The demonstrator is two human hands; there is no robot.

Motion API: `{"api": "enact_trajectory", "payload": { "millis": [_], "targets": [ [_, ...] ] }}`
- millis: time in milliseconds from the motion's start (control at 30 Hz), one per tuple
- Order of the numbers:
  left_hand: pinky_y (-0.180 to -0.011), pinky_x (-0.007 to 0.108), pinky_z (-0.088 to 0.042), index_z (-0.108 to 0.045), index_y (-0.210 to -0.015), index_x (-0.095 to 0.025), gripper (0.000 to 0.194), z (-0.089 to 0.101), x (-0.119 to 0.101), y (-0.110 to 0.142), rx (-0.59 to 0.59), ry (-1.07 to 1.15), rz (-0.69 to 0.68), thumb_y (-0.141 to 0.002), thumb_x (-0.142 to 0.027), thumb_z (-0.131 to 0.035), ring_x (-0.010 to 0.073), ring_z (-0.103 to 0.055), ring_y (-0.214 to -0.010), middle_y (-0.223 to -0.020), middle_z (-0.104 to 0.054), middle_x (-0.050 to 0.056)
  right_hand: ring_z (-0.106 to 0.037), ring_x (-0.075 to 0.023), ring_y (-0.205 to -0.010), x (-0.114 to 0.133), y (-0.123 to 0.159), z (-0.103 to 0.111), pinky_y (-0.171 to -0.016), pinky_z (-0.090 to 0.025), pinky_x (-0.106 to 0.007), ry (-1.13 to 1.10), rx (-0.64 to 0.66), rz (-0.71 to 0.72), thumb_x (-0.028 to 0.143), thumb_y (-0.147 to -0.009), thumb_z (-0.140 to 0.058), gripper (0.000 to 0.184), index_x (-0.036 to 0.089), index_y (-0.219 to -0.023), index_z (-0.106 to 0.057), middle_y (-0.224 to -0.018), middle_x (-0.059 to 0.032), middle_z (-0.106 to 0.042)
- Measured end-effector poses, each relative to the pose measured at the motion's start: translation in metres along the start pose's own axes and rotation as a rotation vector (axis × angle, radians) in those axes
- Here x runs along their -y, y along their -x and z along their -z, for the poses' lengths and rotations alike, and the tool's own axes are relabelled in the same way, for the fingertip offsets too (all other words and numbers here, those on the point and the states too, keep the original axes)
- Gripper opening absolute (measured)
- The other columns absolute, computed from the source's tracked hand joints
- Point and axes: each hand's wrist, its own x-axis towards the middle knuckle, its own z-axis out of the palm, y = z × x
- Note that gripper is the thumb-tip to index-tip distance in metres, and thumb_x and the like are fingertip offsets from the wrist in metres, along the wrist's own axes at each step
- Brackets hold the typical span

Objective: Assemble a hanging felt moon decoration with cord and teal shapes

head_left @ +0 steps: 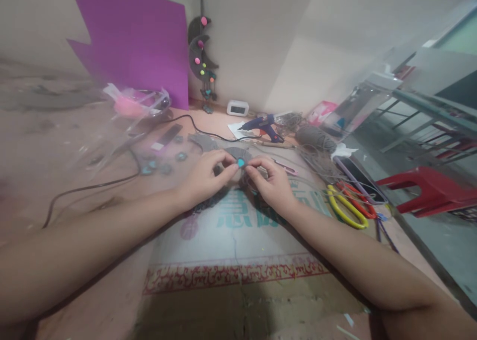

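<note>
Small, bright, heart-like teal piece [240,162]; left hand [207,177] pinches its edge; right hand [275,185] nearly closed, hold unclear.

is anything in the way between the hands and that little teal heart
Nothing visible is: fingertips of both the left hand and the right hand are right at the teal heart. The blue glue gun lies beyond them, not between.
</note>
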Motion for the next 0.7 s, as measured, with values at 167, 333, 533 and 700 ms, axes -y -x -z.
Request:
{"api": "enact_trajectory", "payload": {
  "millis": [167,333,533,700],
  "targets": [
    [-0.081,0.034,-0.046,-0.062,-0.086,-0.018,0.023,-0.0005,0.0020,0.0003,0.012,0.004,-0.019,-0.092,-0.038,-0.054,0.0193,-0.062,-0.086,-0.086,-0.067,0.004,-0.063,-0.0200,-0.081,-0.0002,0.0005,0.0002,-0.080,-0.048,-0.035,0.020,0.021,0.059,0.027,-0.092,-0.060,0.010,0.023,-0.085,-0.066,-0.080,-0.0017,-0.069],
    [-0.077,0.032,-0.046,-0.058,-0.079,-0.018,0.022,-0.0002,0.0016,0.0009,0.001,0.029,0.017,-0.092,-0.036,-0.054,0.0177,-0.061,-0.080,-0.080,-0.065,0.001,-0.064,-0.0194,-0.084,0.0014,0.0025,0.0010,-0.084,-0.049,-0.036,0.054,-0.058,0.036,0.028,-0.089,-0.068,0.012,0.022,-0.099,-0.067,-0.089,-0.0024,-0.069],
    [-0.072,0.031,-0.046,-0.058,-0.078,-0.019,0.025,0.0002,-0.0023,0.0014,0.047,0.111,0.081,-0.092,-0.040,-0.056,0.0182,-0.062,-0.076,-0.075,-0.067,0.002,-0.063,-0.0206,-0.085,0.0061,0.0031,0.0022,-0.083,-0.047,-0.037,0.114,-0.086,0.127,0.024,-0.091,-0.066,0.003,0.022,-0.089,-0.066,-0.084,-0.0025,-0.070],
    [-0.074,0.031,-0.045,-0.058,-0.075,-0.019,0.027,0.0001,-0.0036,0.0018,0.069,0.113,0.072,-0.092,-0.040,-0.055,0.0176,-0.061,-0.074,-0.073,-0.066,0.002,-0.064,-0.0203,-0.083,0.0056,0.0024,0.0014,-0.081,-0.047,-0.037,0.121,-0.100,0.177,0.022,-0.091,-0.066,0.004,0.023,-0.088,-0.067,-0.082,-0.0016,-0.070]
  ]
}}
